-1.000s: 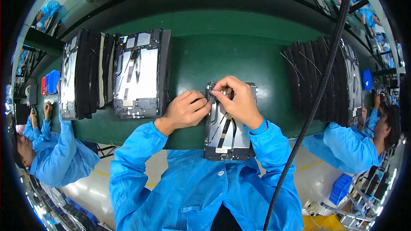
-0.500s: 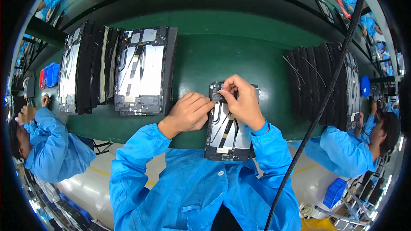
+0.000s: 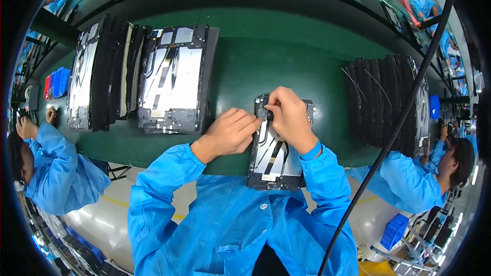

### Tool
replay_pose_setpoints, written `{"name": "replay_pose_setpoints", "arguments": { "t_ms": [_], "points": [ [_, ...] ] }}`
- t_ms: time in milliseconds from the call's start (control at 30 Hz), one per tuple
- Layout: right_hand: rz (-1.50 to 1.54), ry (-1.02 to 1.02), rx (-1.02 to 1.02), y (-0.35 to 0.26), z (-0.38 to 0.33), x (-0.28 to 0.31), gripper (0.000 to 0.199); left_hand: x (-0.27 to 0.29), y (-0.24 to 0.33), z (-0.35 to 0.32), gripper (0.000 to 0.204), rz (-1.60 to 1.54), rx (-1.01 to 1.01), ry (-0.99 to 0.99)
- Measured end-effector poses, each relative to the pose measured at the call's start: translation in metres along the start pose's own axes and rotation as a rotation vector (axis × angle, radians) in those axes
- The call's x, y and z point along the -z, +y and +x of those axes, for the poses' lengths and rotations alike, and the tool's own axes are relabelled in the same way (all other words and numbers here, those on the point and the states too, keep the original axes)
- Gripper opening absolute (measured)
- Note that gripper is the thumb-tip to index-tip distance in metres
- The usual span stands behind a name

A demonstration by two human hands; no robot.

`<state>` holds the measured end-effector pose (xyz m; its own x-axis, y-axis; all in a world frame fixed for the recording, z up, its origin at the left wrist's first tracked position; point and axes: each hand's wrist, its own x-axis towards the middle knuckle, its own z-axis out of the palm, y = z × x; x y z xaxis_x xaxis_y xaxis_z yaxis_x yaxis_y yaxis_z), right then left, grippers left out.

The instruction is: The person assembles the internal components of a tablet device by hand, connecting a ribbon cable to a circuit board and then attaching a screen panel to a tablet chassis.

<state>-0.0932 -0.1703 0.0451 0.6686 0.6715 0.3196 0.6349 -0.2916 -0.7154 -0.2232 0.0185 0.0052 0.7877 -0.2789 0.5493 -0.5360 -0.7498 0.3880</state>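
Observation:
An opened tablet (image 3: 271, 161) with a silver inner plate, black parts and dark flex strips lies at the table's front edge, directly before me. My left hand (image 3: 232, 133) is closed at its left side, the fingertips pressing on the upper left edge. Over the tablet's upper end, my right hand (image 3: 291, 117) is closed, with thumb and index finger pinched together near the top left corner. Whatever sits between those fingertips is too small to make out. The right hand covers the tablet's upper right part, and a blue band circles that wrist.
Similar opened tablets (image 3: 171, 79) stand at the left beside black padded dividers (image 3: 117, 71). More black dividers (image 3: 381, 102) are at the right. A black braided cable (image 3: 388, 140) crosses the right side. Co-workers in blue sit on both sides; blue bins (image 3: 60, 82) stand far left.
The view has shifted slightly. My right thumb and index finger have drawn closer together at the tablet's upper left corner. My left hand stays at the tablet's left edge.

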Motion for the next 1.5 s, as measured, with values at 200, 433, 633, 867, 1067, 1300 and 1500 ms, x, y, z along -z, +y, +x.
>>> {"name": "replay_pose_setpoints", "arguments": {
  "t_ms": [200, 433, 633, 867, 1067, 1300, 1500],
  "points": [
    [-0.187, -0.098, 0.366, -0.003, 0.021, -0.008, 0.024, 0.000, -0.001, -0.007, 0.047, 0.020, -0.014, -0.006],
    [-0.122, -0.091, 0.359, 0.013, 0.023, -0.005, 0.020, 0.002, 0.012, 0.002, 0.048, 0.014, 0.072, -0.015],
    [-0.154, 0.077, 0.086, -0.009, -0.026, 0.054, 0.036, 0.033, 0.094, -0.026, 0.098, 0.033, 0.365, -0.274],
    [-0.073, 0.201, -0.600, -0.008, -0.147, 0.072, 0.035, 0.007, 0.109, -0.034, 0.091, 0.005, 0.304, -0.282],
    [0.279, 0.264, -0.608, -0.007, -0.159, 0.069, 0.058, -0.018, 0.078, -0.017, 0.069, 0.027, 0.362, -0.184],
    [0.442, 0.223, -0.299, 0.061, -0.081, 0.054, 0.063, -0.037, -0.004, 0.063, 0.054, 0.176, 0.419, 0.077],
    [0.440, 0.238, -0.225, 0.116, 0.029, 0.028, 0.060, -0.062, -0.079, 0.123, 0.045, 0.168, 0.677, 0.298]
  ]
}}
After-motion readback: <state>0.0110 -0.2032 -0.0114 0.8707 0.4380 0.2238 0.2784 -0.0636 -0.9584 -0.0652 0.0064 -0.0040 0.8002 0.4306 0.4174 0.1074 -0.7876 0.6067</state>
